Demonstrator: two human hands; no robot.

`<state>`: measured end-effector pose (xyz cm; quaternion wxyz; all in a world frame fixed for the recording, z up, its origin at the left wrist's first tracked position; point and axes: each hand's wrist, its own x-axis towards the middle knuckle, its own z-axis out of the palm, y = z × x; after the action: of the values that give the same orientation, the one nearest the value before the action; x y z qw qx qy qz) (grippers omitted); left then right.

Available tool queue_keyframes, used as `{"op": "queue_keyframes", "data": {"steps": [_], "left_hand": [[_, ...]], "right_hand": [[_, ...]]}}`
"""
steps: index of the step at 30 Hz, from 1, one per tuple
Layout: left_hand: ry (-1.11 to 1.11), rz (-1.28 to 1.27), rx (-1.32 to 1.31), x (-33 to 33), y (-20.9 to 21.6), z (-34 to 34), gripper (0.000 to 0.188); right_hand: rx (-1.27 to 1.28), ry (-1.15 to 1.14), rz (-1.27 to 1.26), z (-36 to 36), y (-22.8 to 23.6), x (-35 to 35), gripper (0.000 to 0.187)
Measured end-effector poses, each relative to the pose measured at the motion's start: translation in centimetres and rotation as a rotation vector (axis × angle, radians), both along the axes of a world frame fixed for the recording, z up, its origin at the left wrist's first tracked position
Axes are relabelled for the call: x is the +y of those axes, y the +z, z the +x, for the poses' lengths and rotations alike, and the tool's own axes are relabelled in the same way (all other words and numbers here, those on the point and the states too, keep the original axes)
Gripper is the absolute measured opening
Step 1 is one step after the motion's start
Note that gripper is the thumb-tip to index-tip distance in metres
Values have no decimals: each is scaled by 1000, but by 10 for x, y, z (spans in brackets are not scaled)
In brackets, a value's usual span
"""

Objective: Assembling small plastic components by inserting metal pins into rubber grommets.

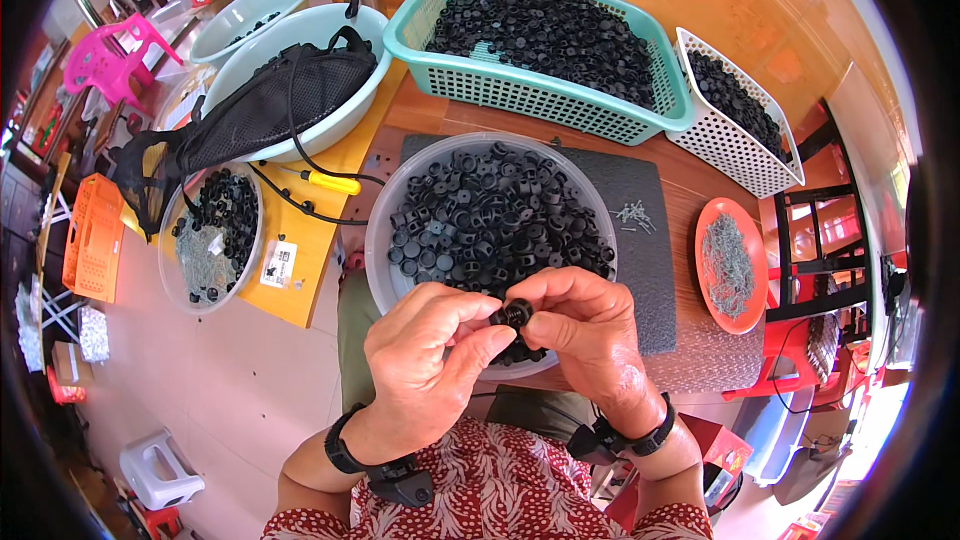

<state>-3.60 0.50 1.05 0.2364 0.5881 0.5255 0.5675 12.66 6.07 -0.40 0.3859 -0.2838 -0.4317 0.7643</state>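
Observation:
Close to my body, both hands meet over the near edge of a clear plastic bowl [377, 262]. A small round black plastic part [517, 314] is pinched between them. My left hand [425, 360] is closed, with thumb and forefinger at the part's left side. On its other side, the thumb and forefinger of my right hand [592, 335] press on it. Whether it is one piece or two joined pieces, I cannot tell. Loose black plastic parts [490, 205] of the same sort fill the bowl beneath.
Behind the bowl stands a teal basket [540, 105] of black parts, with a white basket [725, 145] to its right. A grey mat [650, 290] bears small metal pieces [634, 217]; an orange plate [757, 302] holds more. A yellow-handled tool [332, 182] and a black bag [270, 100] are left.

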Motion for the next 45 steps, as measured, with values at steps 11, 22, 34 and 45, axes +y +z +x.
{"op": "queue_keyframes", "data": {"steps": [11,22,34,45], "left_hand": [[71,49,110,0,-3,3,23],[64,43,95,3,-5,3,23],[68,39,76,3,-8,4,22],[-94,-267,-289,4,-10,-2,28]], "right_hand": [[-39,-42,56,-3,-1,-1,29],[-33,-70,37,-5,-3,0,29],[-62,-63,49,-5,-3,0,30],[-238,-137,292,-7,0,-8,30]]}}
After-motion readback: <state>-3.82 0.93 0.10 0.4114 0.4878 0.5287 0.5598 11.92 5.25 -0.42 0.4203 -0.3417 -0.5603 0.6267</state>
